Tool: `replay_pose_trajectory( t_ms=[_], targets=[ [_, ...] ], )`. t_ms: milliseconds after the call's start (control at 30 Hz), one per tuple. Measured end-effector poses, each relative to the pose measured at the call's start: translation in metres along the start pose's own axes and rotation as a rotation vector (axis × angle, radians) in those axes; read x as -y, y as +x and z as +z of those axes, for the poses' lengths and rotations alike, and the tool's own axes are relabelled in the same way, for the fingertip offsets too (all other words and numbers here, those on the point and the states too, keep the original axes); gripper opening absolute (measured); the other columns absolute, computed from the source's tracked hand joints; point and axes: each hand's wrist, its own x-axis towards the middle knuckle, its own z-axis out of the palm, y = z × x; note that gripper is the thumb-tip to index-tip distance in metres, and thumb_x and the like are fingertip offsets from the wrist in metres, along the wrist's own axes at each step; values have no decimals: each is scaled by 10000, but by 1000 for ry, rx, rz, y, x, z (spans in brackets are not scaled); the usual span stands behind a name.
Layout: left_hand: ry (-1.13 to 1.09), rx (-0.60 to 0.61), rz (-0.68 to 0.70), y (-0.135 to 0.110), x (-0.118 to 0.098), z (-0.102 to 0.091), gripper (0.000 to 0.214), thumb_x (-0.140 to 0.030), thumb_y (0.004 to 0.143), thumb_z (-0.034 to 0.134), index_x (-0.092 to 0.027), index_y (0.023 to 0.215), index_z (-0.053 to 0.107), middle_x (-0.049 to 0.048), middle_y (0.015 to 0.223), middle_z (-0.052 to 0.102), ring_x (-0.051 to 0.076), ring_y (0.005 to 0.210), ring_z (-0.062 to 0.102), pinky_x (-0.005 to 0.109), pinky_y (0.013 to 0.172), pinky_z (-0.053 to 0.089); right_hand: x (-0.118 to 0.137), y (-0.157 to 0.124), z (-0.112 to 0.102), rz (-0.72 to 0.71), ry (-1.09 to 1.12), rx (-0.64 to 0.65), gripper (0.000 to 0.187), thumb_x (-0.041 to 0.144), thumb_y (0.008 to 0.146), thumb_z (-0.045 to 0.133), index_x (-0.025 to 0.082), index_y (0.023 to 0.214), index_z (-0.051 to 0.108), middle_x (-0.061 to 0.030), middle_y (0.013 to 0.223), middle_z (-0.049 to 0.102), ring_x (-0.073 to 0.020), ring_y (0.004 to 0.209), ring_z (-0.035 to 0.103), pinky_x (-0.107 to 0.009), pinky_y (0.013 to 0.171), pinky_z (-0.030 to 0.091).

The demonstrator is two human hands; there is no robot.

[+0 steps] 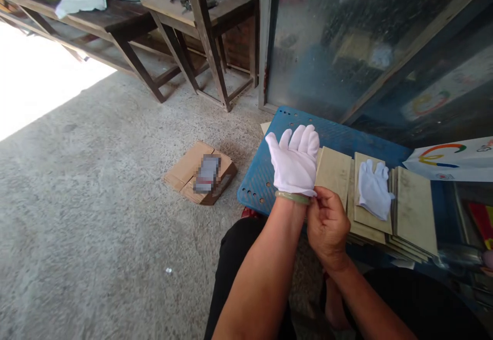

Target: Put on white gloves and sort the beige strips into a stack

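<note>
Pinch: the bare right hand (329, 227) squeezes the edge of the white glove (293, 182) between its thumb and finger, at the wrist.
Gloved hand: the left hand (296, 157) is just left of the pinch and up from it, palm showing, with the fingers spread a bit and softly bent. It holds nothing.
Glove being worn: it covers the left hand down to the wrist, and its hem touches the pinch.
Good way to pull: hold the hem, not just a loose thread, and tug gently toward the elbow. Tug all around so one side does not bunch up. Keep the left fingers long so they fill the tips.
Watch out: the green bangle (291, 197) sits right by the hem, next to the pinch, and could catch the cloth.
Other glove: the second glove (373, 188) lies to the right of the pinch, on the boards (414, 206), fingers pointing away.
How things feel: the gloves look soft and thin, with little wrinkles. The bangle is round and looks smooth. The boards look flat, hard and pale.
Under the boards: the blue table (256, 175) looks like plastic, with small round holes.
Far left of the pinch: a cardboard box (184, 165) sits on rough grey floor (115, 216).
</note>
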Motion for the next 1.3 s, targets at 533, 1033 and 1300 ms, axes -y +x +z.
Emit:
replay_pose_trajectory(
  t_ms=[533,1033,1300],
  targets=[
    [389,261,106,-3,22,-1,290,-385,895,529,-146,1027,628,88,1014,675,175,813,670,251,680,520,-20,-20,-59,-150,-137,491,129,175,898,432,205,889,557,-19,777,649,-147,722,631,-248,672,487],
    [847,178,-122,-17,47,-16,285,-354,765,689,-142,954,661,76,897,683,137,724,642,232,631,481,-156,51,-171,257,-1024,537,291,199,898,517,162,1183,568,-122,1146,569,-230,1071,540,-303,842,434],
    [915,172,-151,-14,51,-19,403,-398,723,714,-125,1008,629,77,951,674,127,754,632,227,658,461,-178,58,-171,240,-1065,552,262,158,895,499,150,1133,607,-117,1054,590,-213,973,563,-275,822,413]
  ],
)
